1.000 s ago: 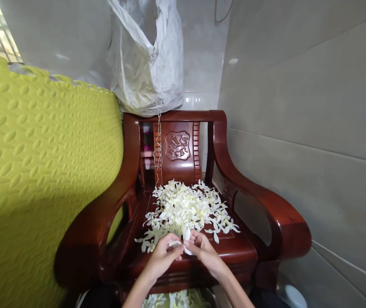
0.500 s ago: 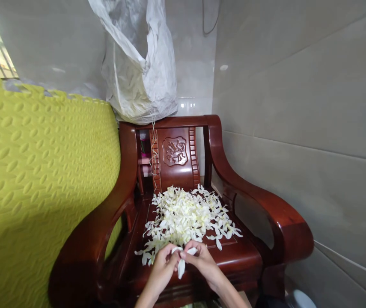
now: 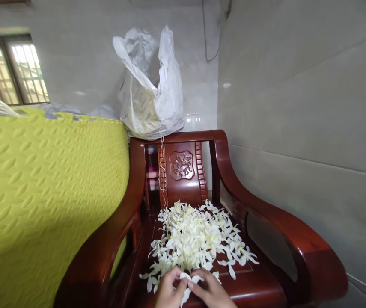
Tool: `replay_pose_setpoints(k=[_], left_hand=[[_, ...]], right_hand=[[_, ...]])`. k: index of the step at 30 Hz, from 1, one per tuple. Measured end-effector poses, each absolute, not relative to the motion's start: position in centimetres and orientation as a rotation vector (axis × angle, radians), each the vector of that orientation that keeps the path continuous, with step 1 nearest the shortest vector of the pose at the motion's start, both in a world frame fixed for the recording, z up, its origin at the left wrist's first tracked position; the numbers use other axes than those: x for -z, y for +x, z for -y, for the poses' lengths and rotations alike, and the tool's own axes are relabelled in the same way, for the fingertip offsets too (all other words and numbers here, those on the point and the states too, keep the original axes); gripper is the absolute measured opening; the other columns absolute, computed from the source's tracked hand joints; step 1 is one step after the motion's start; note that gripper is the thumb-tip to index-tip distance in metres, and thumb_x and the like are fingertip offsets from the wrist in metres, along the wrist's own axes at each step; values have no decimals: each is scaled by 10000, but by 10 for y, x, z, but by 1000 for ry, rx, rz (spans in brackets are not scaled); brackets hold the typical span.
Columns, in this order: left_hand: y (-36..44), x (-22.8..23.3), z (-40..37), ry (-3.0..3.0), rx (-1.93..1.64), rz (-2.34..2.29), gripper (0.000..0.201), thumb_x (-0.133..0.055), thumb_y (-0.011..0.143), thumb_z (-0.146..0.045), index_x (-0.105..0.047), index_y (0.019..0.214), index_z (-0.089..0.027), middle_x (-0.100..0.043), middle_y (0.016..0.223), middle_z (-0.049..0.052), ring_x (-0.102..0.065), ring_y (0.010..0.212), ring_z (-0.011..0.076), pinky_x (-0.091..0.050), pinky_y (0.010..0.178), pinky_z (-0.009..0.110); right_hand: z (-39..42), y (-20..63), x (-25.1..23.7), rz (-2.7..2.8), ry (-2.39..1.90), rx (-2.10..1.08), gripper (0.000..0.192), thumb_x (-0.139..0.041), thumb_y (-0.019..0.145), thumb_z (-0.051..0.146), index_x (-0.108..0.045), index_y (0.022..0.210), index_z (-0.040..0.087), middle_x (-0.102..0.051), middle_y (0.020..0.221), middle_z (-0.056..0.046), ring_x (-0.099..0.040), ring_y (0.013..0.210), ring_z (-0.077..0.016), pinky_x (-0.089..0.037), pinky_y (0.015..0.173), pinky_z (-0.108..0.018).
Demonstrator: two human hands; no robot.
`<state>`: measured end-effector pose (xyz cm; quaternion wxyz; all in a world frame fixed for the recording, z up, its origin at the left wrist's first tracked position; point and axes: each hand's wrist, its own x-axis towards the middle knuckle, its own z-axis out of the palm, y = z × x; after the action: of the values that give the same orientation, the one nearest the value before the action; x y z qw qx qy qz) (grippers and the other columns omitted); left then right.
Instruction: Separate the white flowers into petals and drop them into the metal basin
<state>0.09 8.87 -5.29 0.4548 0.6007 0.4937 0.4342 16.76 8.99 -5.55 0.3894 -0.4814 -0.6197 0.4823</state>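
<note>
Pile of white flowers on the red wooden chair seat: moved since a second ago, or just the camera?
No. The pile of white flowers sits at the same spot on the seat of the red wooden chair, below its carved back panel; only the camera tilted up.

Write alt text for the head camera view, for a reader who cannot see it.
Two hands, left hand and right hand, pinch a white petal between them at the front of a dark red wooden armchair. A heap of white flowers covers its seat; a white sack sits on the backrest, a yellow-green foam mat stands at left.
</note>
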Motion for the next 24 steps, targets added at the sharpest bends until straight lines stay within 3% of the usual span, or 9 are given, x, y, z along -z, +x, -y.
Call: replay_pose_setpoints(k=[6, 10, 12, 17, 24], left_hand=[[-2, 55, -86, 1487, -1046, -1261, 262, -648, 685, -423, -572, 633, -178, -589, 633, 11, -555, 653, 172, -437, 612, 255], [-5, 57, -87, 1444, -1033, -1294, 270, -631, 684, -447, -555, 646, -191, -580, 630, 9, -560, 653, 180, -433, 588, 257], [-5, 59, -88, 1414, -1011, -1306, 298, -631, 665, -476, -534, 642, -195, -550, 587, -4, -539, 585, 168, -414, 538, 255], [-1, 57, -88, 1337, -947, -1292, 371, -588, 645, -547, -474, 659, -194, -476, 526, -40, -443, 443, 117, -336, 447, 237], [0, 49, -85, 1341, -980, -1218, 368, -556, 671, -541, -434, 638, -196, -485, 571, -29, -452, 494, 115, -355, 476, 235]], right_hand=[[-89, 171, 62, 1801, -1137, -1057, 425, -611, 751, 559, -691, 920, 177, -646, 1088, -111, -563, 1071, -286, -409, 950, -372], [-88, 173, 55, 1930, -1241, -880, 456, -609, 762, 560, -678, 1105, 268, -452, 1401, -101, -255, 1349, -359, -131, 1099, -514], [-87, 172, 53, 1940, -1260, -890, 445, -587, 786, 555, -651, 1151, 308, -407, 1438, -72, -196, 1374, -350, -92, 1105, -519], [-88, 167, 57, 1853, -1199, -928, 341, -558, 820, 529, -698, 924, 236, -633, 1067, -91, -501, 1109, -299, -350, 982, -407], [-86, 165, 61, 1856, -1197, -1045, 307, -580, 810, 490, -651, 852, 194, -632, 944, -73, -564, 947, -264, -410, 858, -359]])
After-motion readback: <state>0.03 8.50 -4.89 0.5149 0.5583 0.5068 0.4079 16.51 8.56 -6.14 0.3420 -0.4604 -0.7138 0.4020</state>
